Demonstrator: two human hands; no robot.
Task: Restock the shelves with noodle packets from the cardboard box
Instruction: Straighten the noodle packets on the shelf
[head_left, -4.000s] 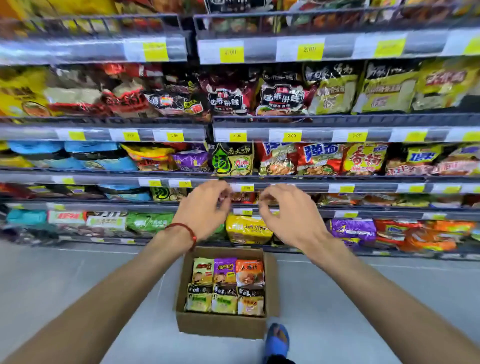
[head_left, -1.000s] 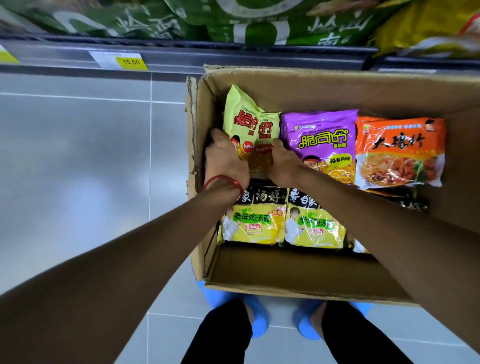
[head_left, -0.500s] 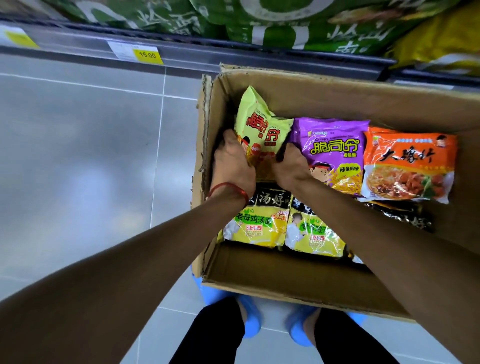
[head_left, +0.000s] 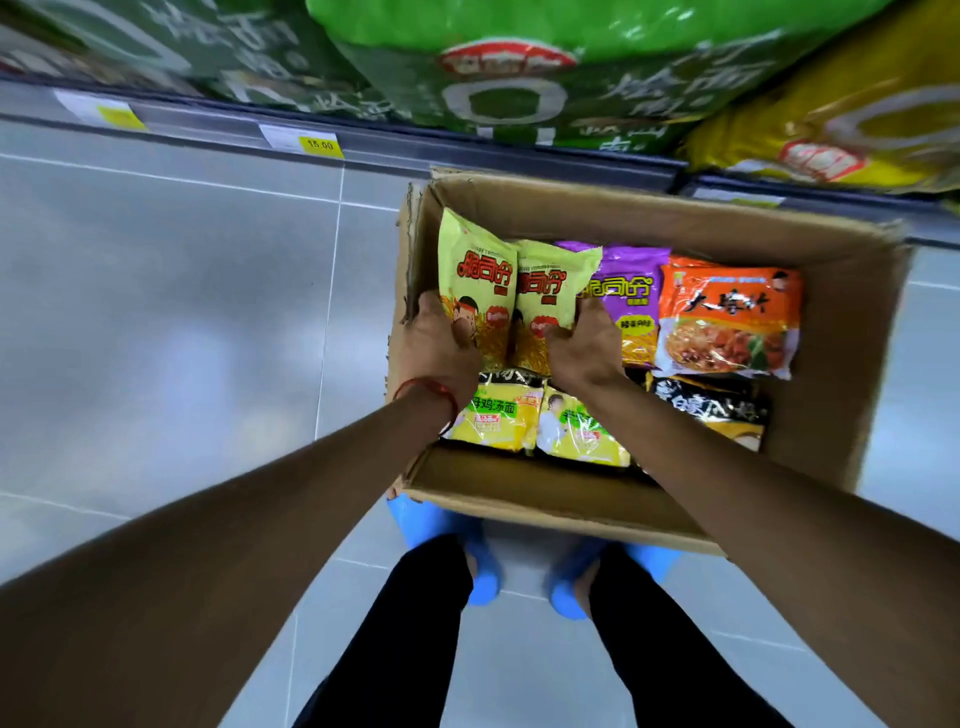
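Observation:
An open cardboard box (head_left: 545, 493) stands on the floor below me, holding several noodle packets. My left hand (head_left: 441, 345) grips the lower part of a light-green packet (head_left: 475, 270) at the box's left wall. My right hand (head_left: 584, 348) grips a second light-green packet (head_left: 553, 283) right beside it. Both packets are tilted up out of the stack. A purple packet (head_left: 636, 291) and an orange packet (head_left: 727, 317) lie to their right. Yellow packets (head_left: 498, 421) and a black packet (head_left: 711, 408) fill the near row.
The bottom shelf edge (head_left: 363, 140) with yellow price tags (head_left: 319, 145) runs just behind the box. Large green bags (head_left: 519, 67) and a yellow bag (head_left: 841, 114) sit on that shelf. Grey floor tiles (head_left: 156, 312) lie to the left. My blue shoes (head_left: 483, 582) touch the box's near side.
Four seconds ago both hands were up at the shelves; since then they went down into the box. In the last second the two light-green packets have come up and apart, one in each hand.

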